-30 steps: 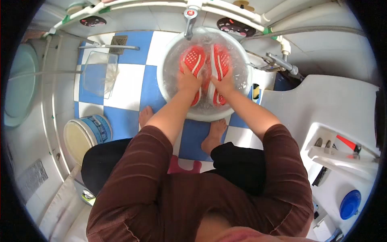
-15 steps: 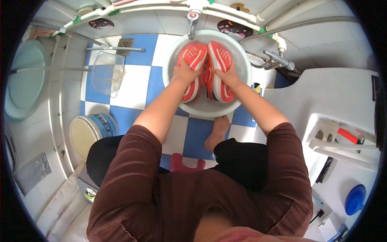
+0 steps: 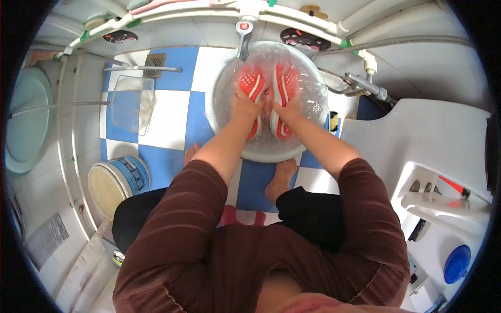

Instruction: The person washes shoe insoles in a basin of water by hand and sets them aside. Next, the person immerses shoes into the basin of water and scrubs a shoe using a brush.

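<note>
Currently gripping red-and-white shoes (image 3: 286,81), soles up, in round pale plastic basin (image 3: 266,156) of water, with left hand (image 3: 245,108) and right hand (image 3: 288,110) curling around one each, probably pressing both under.

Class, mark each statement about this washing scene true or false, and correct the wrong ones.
1. The left hand holds one shoe, and the right hand holds the other shoe. True.
2. Both shoes are plain black. False: they are red and white.
3. The floor has blue and white tiles. True.
4. The bucket is on the person's right. False: the bucket is on the left.
5. The shoes are in the basin. True.
</note>
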`<act>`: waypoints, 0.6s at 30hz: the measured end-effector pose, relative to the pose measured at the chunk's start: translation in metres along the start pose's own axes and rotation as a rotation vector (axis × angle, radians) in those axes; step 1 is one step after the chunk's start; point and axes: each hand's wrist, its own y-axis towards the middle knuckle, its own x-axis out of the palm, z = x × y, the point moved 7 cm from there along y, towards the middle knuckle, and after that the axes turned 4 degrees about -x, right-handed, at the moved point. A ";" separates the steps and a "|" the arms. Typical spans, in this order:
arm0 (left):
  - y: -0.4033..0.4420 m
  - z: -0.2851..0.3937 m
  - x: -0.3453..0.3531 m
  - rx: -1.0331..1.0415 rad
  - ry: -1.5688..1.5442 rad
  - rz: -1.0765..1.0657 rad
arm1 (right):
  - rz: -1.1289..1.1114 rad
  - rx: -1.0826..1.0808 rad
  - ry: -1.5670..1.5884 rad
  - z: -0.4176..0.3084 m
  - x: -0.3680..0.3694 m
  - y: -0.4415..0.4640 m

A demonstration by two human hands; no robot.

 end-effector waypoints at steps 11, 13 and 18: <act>-0.021 0.013 -0.043 -0.008 0.110 -0.140 | 0.071 -0.145 0.216 -0.031 -0.042 -0.017; -0.035 0.017 -0.060 0.088 0.220 -0.065 | 0.117 -0.240 0.193 -0.044 -0.069 -0.032; -0.093 0.037 -0.105 0.241 0.103 -0.012 | 0.027 -0.101 0.157 -0.084 -0.150 -0.093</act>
